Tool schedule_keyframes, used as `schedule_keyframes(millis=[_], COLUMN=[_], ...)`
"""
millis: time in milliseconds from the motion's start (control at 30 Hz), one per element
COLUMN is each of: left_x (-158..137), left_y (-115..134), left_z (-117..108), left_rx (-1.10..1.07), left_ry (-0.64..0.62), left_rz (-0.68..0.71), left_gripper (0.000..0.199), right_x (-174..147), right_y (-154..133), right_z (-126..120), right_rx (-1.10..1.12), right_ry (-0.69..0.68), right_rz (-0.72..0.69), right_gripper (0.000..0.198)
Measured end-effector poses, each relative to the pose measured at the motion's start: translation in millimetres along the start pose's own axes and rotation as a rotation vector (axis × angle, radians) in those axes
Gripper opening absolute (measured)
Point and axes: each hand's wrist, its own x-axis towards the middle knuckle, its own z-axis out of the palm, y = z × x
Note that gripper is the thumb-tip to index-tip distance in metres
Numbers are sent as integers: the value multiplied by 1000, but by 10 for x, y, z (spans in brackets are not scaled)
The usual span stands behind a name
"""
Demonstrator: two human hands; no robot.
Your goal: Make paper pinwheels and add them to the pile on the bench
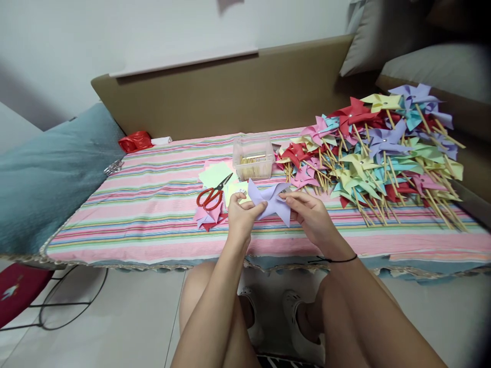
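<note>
Between my two hands is a lilac paper pinwheel head (271, 200), held just above the striped cloth. My left hand (242, 212) pinches its left side between thumb and fingers. On the right side, my right hand (307, 212) grips a paper edge, with a small pale or shiny bit near its fingertips that I cannot make out. No stick shows on this pinwheel. Close to my left hand lie red-handled scissors (210, 197), on pale green paper sheets (215, 174) and yellow ones. Pink, lilac and red paper pieces (208, 215) sit just below the scissors.
A clear plastic box (253, 156) with thin sticks stands behind my hands. Many finished pinwheels (383, 153) on sticks are heaped at the right. A red plastic bag (135, 141) lies at the far left near a blue-covered armrest (69, 174). A brown backrest (215, 102) runs along the back.
</note>
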Motion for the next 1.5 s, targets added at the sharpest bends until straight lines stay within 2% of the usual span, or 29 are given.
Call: schedule_keyframes(millis=[100, 300, 567, 733, 833, 967, 1100, 1367, 1500], left_x=[0, -25, -41, -58, -65, -62, -68, -78, -56], left_y=[10, 11, -23, -39, -37, -22, 4, 3, -17], left_z=[4, 22, 52, 59, 65, 68, 63, 63, 63], left_rx=[-25, -27, -9, 15, 23, 29, 87, 184, 155], left_ry=[19, 5, -25, -53, -59, -52, -85, -149, -129], left_rz=[-11, -9, 45, 54, 46, 43, 45, 127, 101], left_gripper=[60, 57, 58, 56, 56, 57, 58, 53, 54], right_x=[8, 28, 49, 37, 13, -4, -1, 4, -4], right_y=[15, 81, 162, 139, 120, 88, 36, 14, 2], right_z=[-4, 44, 88, 132, 164, 175, 141, 91, 108], right_rx=[-48, -28, -120, -201, -140, 19, 86, 88, 99], right_ry=[-6, 82, 127, 175, 202, 237, 138, 104, 108], right_rz=[-44, -92, -350, -406, -321, -130, 82, 116, 121], right_gripper=[24, 26, 15, 14, 22, 53, 65, 63, 68])
